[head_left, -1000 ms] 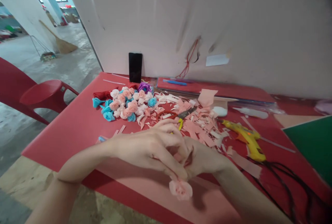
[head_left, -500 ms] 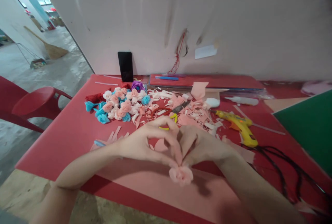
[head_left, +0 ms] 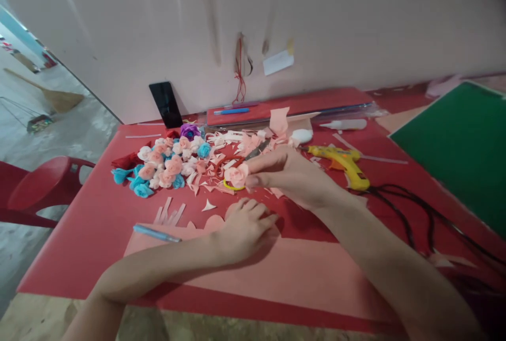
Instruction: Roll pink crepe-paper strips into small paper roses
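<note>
My right hand reaches forward over the red table, its fingers pinched on a small pink paper rose. The rose hangs just above the paper scraps, a little right of the pile of finished paper roses in pink, white and blue. My left hand rests on the large pink paper sheet near me, fingers curled loosely, with nothing visible in them. Cut pink petals lie just left of that hand.
A yellow glue gun with a black cord lies to the right. A black phone leans on the wall. A blue pen, scissors, a green sheet and a red chair are around.
Both hands held the pink rose together near the table's front. Now my right hand alone has carried it forward toward the rose pile, and my left hand has dropped onto the pink sheet.
</note>
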The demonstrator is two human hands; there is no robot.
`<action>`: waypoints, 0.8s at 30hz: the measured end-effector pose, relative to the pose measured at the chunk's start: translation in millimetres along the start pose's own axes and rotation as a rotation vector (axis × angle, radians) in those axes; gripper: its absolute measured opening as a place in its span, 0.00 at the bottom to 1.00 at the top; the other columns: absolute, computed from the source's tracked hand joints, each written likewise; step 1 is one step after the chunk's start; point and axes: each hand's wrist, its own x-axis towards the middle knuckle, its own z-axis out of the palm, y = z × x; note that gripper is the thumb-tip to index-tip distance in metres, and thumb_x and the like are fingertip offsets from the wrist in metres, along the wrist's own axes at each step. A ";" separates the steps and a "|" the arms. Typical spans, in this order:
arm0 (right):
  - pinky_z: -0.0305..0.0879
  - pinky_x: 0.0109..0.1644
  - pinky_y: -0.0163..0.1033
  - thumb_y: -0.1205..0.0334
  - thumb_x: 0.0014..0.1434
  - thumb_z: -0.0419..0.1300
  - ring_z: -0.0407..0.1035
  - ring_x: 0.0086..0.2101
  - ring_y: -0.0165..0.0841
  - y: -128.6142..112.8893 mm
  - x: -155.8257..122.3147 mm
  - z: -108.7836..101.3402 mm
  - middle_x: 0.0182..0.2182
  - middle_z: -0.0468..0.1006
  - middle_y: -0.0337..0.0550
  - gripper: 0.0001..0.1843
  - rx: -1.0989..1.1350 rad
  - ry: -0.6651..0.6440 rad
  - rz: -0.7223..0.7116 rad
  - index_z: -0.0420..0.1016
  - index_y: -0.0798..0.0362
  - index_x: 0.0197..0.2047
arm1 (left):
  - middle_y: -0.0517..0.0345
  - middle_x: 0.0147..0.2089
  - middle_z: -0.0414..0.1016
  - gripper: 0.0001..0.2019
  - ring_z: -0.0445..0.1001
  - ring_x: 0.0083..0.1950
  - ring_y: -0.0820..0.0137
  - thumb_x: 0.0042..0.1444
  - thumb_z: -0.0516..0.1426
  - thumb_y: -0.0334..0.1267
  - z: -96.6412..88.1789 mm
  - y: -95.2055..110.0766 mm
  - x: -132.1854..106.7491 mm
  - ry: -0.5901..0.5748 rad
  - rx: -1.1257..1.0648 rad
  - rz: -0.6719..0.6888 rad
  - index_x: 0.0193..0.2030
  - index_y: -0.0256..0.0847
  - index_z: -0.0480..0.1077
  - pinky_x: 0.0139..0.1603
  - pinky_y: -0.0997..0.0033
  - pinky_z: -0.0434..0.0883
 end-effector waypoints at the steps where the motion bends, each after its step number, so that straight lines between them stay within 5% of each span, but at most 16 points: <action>1: 0.64 0.31 0.31 0.69 0.43 0.68 0.64 0.21 0.22 -0.5 0.1 0.7 0.15 0.71 0.30 0.06 0.007 0.001 -0.006 0.79 0.51 0.19 | 0.51 0.34 0.72 0.13 0.68 0.38 0.63 0.59 0.52 0.36 3.6 0.6 0.5 -0.006 0.048 0.004 0.47 0.37 0.72 0.42 0.58 0.67; 11: 0.67 0.35 0.31 0.66 0.45 0.67 0.69 0.26 0.23 -0.9 0.5 1.0 0.21 0.77 0.32 0.02 0.057 -0.043 -0.080 0.80 0.50 0.23 | 0.59 0.33 0.74 0.09 0.68 0.38 0.69 0.60 0.52 0.38 10.7 -4.1 -4.2 0.060 0.192 0.119 0.35 0.43 0.73 0.52 0.57 0.60; 24: 0.67 0.35 0.31 0.67 0.46 0.66 0.70 0.26 0.23 1.1 0.2 0.8 0.21 0.77 0.31 0.04 0.072 -0.046 -0.076 0.80 0.50 0.23 | 0.63 0.39 0.79 0.08 0.71 0.42 0.68 0.60 0.53 0.38 8.0 -5.3 -3.4 0.177 0.185 0.146 0.36 0.43 0.73 0.61 0.52 0.53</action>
